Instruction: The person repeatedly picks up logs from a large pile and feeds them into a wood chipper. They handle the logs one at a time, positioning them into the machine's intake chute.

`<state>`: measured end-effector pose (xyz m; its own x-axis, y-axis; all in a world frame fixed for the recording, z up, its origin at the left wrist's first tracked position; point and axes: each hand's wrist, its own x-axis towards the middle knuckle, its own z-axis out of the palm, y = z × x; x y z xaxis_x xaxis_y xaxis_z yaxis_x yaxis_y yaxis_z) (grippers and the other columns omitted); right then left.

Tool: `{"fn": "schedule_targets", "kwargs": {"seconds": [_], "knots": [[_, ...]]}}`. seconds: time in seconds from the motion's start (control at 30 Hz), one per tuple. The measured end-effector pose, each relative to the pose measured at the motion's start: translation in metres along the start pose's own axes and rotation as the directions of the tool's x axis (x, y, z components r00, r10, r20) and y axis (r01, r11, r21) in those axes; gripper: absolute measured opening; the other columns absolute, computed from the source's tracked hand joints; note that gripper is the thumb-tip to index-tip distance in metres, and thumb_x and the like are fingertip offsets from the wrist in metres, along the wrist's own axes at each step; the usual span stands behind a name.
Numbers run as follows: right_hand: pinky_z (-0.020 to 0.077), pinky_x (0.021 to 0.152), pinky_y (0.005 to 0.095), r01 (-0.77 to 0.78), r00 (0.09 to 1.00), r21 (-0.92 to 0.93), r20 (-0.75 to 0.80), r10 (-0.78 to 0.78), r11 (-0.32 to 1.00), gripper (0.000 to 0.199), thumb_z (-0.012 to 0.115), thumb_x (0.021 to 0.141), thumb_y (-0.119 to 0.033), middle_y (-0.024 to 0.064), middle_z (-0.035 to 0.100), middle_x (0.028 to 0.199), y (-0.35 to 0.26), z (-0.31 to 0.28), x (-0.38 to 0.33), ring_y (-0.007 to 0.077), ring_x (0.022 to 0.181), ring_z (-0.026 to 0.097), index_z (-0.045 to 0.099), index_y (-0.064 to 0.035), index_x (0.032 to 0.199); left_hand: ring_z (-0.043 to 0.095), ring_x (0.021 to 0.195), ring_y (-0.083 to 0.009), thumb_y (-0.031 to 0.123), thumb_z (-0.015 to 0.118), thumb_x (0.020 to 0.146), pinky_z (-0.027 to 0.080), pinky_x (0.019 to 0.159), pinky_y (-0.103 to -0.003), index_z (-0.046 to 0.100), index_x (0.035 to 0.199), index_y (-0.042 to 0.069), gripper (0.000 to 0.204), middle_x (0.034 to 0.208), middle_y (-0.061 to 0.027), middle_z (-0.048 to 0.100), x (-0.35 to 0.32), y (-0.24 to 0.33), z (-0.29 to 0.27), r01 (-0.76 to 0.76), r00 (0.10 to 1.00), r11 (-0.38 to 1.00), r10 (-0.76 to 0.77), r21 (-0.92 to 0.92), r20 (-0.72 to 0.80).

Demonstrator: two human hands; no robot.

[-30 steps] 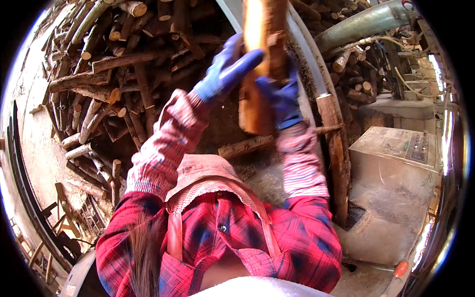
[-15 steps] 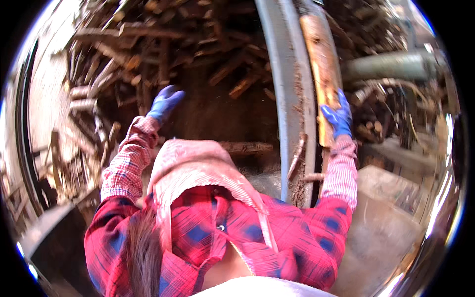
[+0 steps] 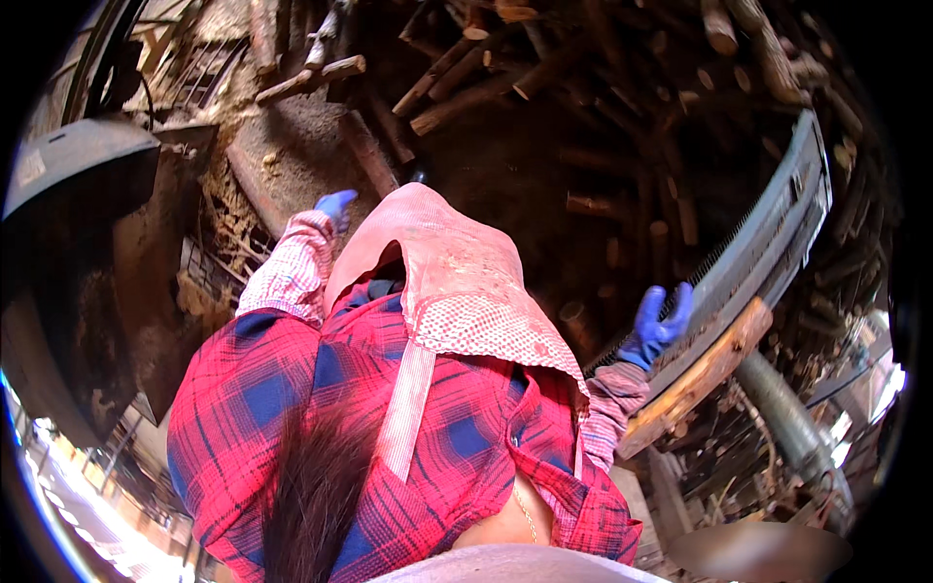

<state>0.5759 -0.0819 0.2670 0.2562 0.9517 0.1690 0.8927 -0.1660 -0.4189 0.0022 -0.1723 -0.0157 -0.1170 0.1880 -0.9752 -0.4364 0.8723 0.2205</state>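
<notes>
My right hand (image 3: 659,325), in a blue glove, is raised with thumb and fingers apart and holds nothing. It is beside the long grey metal rail (image 3: 746,280), which has a toothed edge along its near side. A peeled, orange-brown log (image 3: 702,379) lies along the rail's outer side, close to my right wrist. My left hand (image 3: 336,206), also gloved in blue, is out to the left above the dirt floor. Its thumb side is stretched out and nothing shows in it; part of the hand is hidden. A bark-covered log (image 3: 369,151) is nearest to it.
Cut logs (image 3: 466,83) are heaped across the far side and right. A large dark metal housing (image 3: 92,223) stands at the left. A grey-green cylinder (image 3: 792,418) runs beyond the log at the right. Pink cloth (image 3: 457,243) on my front hides the middle.
My view has turned left, so the rail and log now slant at the right. My right hand has come off the log. The left hand is still empty.
</notes>
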Motion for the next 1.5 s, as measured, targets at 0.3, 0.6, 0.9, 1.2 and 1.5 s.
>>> {"fn": "schedule_targets", "kwargs": {"seconds": [0.3, 0.6, 0.9, 1.2, 1.5], "knots": [[0.0417, 0.101, 0.0358, -0.464, 0.716, 0.288, 0.678, 0.164, 0.838, 0.057, 0.074, 0.081, -0.020, 0.0160, 0.058, 0.125, -0.047, 0.181, -0.049, 0.0249, 0.117, 0.053, 0.052, 0.0033, 0.129, 0.057, 0.071, -0.0106, 0.030, 0.077, 0.081, 0.049, 0.062, -0.026, 0.055, 0.121, 0.005, 0.052, 0.091, -0.0021, 0.062, 0.029, 0.055, 0.104, -0.338, 0.937, 0.941, 0.339, -0.024, 0.083], [0.0425, 0.063, 0.0274, -0.762, 0.264, -0.012, 0.907, 0.328, 0.647, 0.037, 0.079, 0.078, -0.032, -0.0026, 0.063, 0.087, -0.026, 0.455, -0.026, 0.0104, 0.075, 0.056, 0.065, -0.0129, 0.106, 0.053, 0.120, -0.0309, 0.035, 0.078, 0.076, 0.042, 0.101, -0.039, 0.040, 0.138, -0.006, 0.083, 0.130, -0.0222, 0.055, 0.168, -0.098, 0.028, 0.077, 0.929, 0.996, -0.054, 0.048, -0.367], [0.0349, 0.109, 0.0429, -0.825, 0.348, 0.061, 0.839, 0.418, 0.562, 0.065, 0.069, 0.083, -0.024, 0.0142, 0.046, 0.139, -0.055, 0.714, 0.018, 0.0306, 0.128, 0.044, 0.041, -0.0108, 0.141, 0.045, 0.130, -0.0347, 0.049, 0.088, 0.056, 0.037, 0.107, -0.038, 0.023, 0.145, -0.005, 0.123, 0.139, -0.0259, 0.045, 0.346, -0.076, 0.028, 0.322, 0.845, 0.921, -0.175, 0.218, -0.506], [0.0393, 0.106, 0.0440, -0.995, 0.103, 0.099, 0.851, 0.515, 0.035, 0.067, 0.062, 0.086, -0.046, 0.0152, 0.052, 0.135, -0.095, 0.637, -0.066, 0.0314, 0.120, 0.051, 0.046, -0.0031, 0.135, 0.058, 0.113, -0.0317, 0.045, 0.087, 0.056, 0.048, 0.096, -0.039, 0.039, 0.135, -0.004, 0.105, 0.126, -0.0202, 0.057, 0.326, -0.059, -0.024, 0.170, 0.876, 0.920, 0.023, 0.353, -0.481], [0.0484, 0.098, 0.0411, -0.909, -0.382, -0.310, 0.888, 0.257, -0.279, 0.055, 0.069, 0.084, -0.029, 0.0165, 0.064, 0.116, -0.202, 0.476, -0.078, 0.0302, 0.103, 0.063, 0.054, 0.0032, 0.126, 0.069, 0.065, -0.0236, 0.040, 0.079, 0.072, 0.060, 0.067, -0.038, 0.064, 0.106, 0.000, 0.055, 0.084, -0.0124, 0.071, 0.128, 0.075, -0.094, 0.562, 0.821, 0.760, -0.468, -0.326, 0.326]]}}
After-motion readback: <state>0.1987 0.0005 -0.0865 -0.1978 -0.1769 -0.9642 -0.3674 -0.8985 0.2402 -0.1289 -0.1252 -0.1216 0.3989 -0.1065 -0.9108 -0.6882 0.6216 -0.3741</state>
